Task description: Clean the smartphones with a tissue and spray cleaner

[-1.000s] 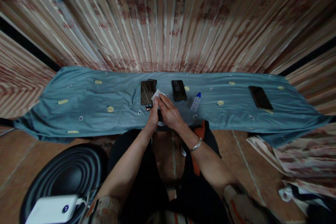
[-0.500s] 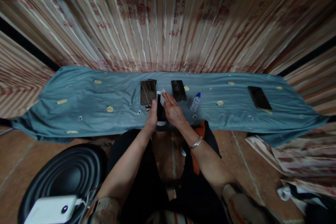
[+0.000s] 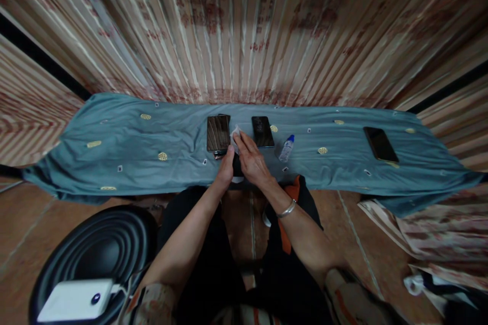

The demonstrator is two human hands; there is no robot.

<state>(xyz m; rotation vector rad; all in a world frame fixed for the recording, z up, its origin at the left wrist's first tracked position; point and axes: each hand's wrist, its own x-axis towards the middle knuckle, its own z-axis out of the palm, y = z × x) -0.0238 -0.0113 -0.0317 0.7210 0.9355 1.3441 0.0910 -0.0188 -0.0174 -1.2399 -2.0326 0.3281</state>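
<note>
My left hand (image 3: 225,168) is closed around the left edge of a phone (image 3: 237,166) with a dark screen and a white lower end. My right hand (image 3: 252,161) presses a crumpled whitish wipe (image 3: 235,135) against the phone's upper part, covering much of the screen. Just beyond my left hand lies a stack of dark phones (image 3: 218,133). Another dark phone (image 3: 263,131) rests past my right hand. To the right of it, a small clear bottle with a blue cap (image 3: 286,148) lies on the cloth.
A teal patterned cloth (image 3: 183,162) covers the low bench in front of me. One more dark phone (image 3: 380,144) lies far right. A black round stool (image 3: 95,249) at lower left carries a white power bank (image 3: 76,300) with a cable. Striped curtains (image 3: 236,35) hang behind.
My right hand with the wipe has shifted over the phone, and the wipe now hides its top end. The whole view has moved slightly; the other things lie as before.
</note>
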